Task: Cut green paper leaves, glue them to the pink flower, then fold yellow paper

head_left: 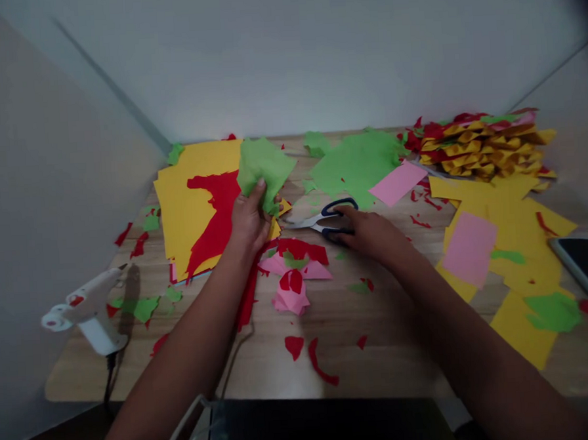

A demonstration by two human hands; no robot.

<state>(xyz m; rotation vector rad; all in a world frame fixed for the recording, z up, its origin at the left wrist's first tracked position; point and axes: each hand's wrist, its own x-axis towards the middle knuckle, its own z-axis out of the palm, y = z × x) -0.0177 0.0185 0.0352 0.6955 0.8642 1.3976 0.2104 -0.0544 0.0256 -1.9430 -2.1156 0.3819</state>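
Observation:
My left hand [251,219] grips a piece of green paper [264,166], thumb on top, above the yellow and red sheets. In my right hand [368,229] is a pair of scissors [318,223] with dark blue handles; the blades point left toward my left hand and look slightly parted. Just below them on the table lies a pink folded paper shape [292,295] with red and green pieces on it. A torn red sheet [219,214] rests on a stack of yellow paper [176,187] left of my left hand.
A white glue gun [89,309] stands at the table's left edge, its cord hanging down. Folded yellow paper pieces [487,151] are heaped at the back right. A phone [585,264] lies at the right edge. Red and green scraps are scattered over the wooden table [389,346].

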